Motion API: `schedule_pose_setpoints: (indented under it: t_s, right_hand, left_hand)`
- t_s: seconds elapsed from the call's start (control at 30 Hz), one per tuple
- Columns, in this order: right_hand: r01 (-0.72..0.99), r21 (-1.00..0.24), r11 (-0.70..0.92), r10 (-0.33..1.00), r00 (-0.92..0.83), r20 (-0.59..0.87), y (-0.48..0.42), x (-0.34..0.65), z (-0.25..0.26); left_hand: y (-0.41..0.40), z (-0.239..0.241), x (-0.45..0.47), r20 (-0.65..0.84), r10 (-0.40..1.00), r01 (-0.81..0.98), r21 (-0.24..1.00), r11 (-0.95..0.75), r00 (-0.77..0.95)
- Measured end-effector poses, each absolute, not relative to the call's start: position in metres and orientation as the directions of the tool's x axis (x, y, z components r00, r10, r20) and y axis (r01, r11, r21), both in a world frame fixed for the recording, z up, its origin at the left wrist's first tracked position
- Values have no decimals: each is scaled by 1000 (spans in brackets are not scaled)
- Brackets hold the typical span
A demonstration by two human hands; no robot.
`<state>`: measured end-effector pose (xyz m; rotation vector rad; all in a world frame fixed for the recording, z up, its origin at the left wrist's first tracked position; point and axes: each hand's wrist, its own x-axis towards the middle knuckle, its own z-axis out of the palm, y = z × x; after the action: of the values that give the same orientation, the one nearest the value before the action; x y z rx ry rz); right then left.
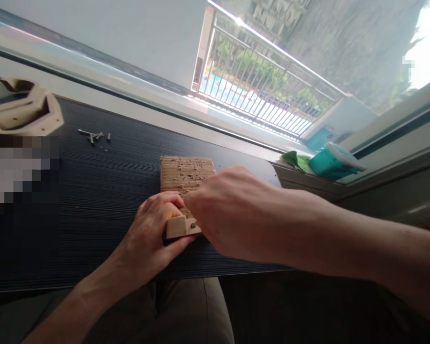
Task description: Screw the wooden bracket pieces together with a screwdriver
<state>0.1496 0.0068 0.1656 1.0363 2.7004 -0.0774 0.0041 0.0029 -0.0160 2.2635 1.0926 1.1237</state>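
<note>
A brown ridged block (177,174), looking like wood or stacked cardboard, lies on the dark table with crumbs or shavings on its top. At its near end is a small pale wooden piece (177,227) with a dark round hole or screw head in it. My left hand (152,227) is closed around this pale piece, thumb below and fingers above. Over the block's right side, my right hand (229,210) is closed in a fist against the pale piece. Its fingertips are turned away, so whatever they grip is hidden.
Several small screws or nails (95,136) lie on the dark table (103,191) at the left. A beige hollow part (32,110) stands at the far left. Beyond the table's right end are a green cloth (295,160) and a teal container (333,161) by the window.
</note>
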Motion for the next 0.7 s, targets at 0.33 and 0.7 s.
schedule_pose_setpoints:
  t_s: [0.33,0.7]
  right_hand:
    - [899,-276,340,892,-401,-208,17,210,156]
    - [285,-956,-73,997,15,-72,-78,245,36]
  left_hand:
    - [-9,1,-10,453,782,478,621,-621,427]
    - [95,39,3,73,994,739,664,-112,86]
